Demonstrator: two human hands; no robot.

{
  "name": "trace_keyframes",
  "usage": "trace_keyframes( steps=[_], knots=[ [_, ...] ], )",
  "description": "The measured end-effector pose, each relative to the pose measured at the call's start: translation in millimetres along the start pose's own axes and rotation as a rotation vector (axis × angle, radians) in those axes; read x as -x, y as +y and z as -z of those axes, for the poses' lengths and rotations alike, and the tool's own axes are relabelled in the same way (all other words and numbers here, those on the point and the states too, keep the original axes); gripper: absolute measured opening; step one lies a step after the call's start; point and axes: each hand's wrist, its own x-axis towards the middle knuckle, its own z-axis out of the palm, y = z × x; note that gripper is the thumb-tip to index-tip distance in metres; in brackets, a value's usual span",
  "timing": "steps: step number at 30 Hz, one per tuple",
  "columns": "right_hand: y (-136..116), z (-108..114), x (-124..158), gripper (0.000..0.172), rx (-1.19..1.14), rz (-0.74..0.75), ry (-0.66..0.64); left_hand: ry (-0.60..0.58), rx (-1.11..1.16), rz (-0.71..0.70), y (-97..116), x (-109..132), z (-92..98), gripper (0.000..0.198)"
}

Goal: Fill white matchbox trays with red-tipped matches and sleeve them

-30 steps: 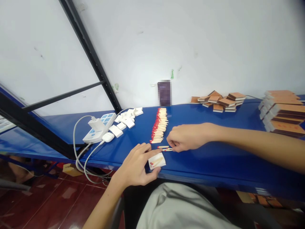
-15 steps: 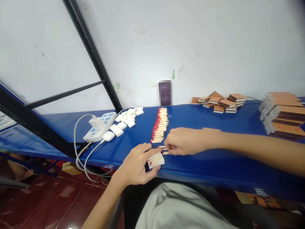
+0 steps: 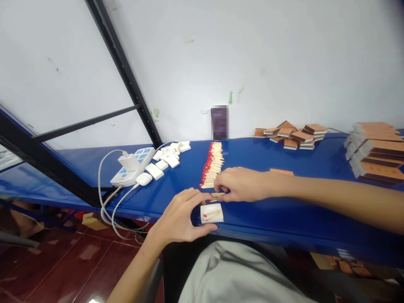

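A small white matchbox tray [image 3: 216,217] with a few red-tipped matches in it lies near the front of the blue table. My left hand [image 3: 181,216] is open around its left side, thumb in front and index finger behind, with a gap showing between palm and tray. Just behind the tray, a few loose matches [image 3: 216,198] lie side by side, and the left index fingertip touches their red ends. My right hand [image 3: 241,185] is closed on their plain ends in a pinch. Beyond them runs a long row of matches [image 3: 212,166], heads to the left.
White empty trays [image 3: 170,158] lie at left beside a power strip [image 3: 137,168] with cables. Brown matchbox sleeves [image 3: 292,134] are piled at back right, with stacked matchboxes [image 3: 375,151] farther right. A dark blurred object [image 3: 219,123] leans on the wall. A black frame post [image 3: 126,75] rises at left.
The tray has shifted slightly right and turned straighter, coming free of my left fingers. My right fingers have closed in on the loose matches, which now lie closer together.
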Motion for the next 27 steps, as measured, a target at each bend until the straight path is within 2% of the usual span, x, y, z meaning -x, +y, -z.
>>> trace_keyframes(
  steps=[9,20,27],
  knots=[
    [1.0,13.3,4.1,0.018,0.015,-0.035,-0.128,-0.031,-0.058,0.02,4.1,-3.6,1.8,0.049],
    [6.6,17.7,4.3,0.012,-0.011,-0.018,-0.192,-0.072,-0.075,0.024,5.5,-5.5,2.6,0.041],
    [7.6,16.0,4.5,0.011,0.001,-0.02,-0.165,-0.087,-0.073,0.024,6.0,-5.7,2.5,0.039]
  ],
)
